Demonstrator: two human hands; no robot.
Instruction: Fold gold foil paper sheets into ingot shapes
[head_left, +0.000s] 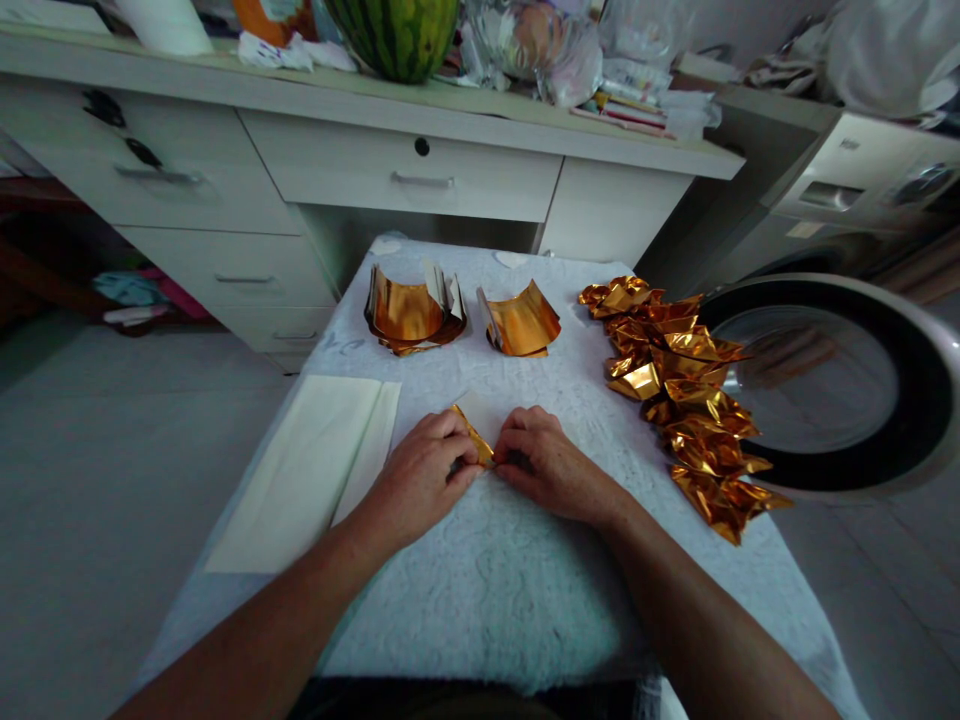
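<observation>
A sheet of gold foil paper [478,436], pale on its back side, is partly rolled or folded between my hands at the middle of the cloth-covered table. My left hand [435,462] pinches its near left part. Close beside it, my right hand [546,462] has its fingers closed on the paper's right end. Much of the sheet is hidden under my fingers. Beyond my hands lie a thicker curved stack of gold foil sheets [409,310] and a smaller curved stack [525,320]. Folded gold foil pieces [675,390] sit in a row along the right side.
White paper sheets [300,470] lie on the table's left side. An open washing machine door [836,385] stands close to the right edge. Behind is a white drawer cabinet [420,185] with a watermelon [397,35] and plastic bags on top.
</observation>
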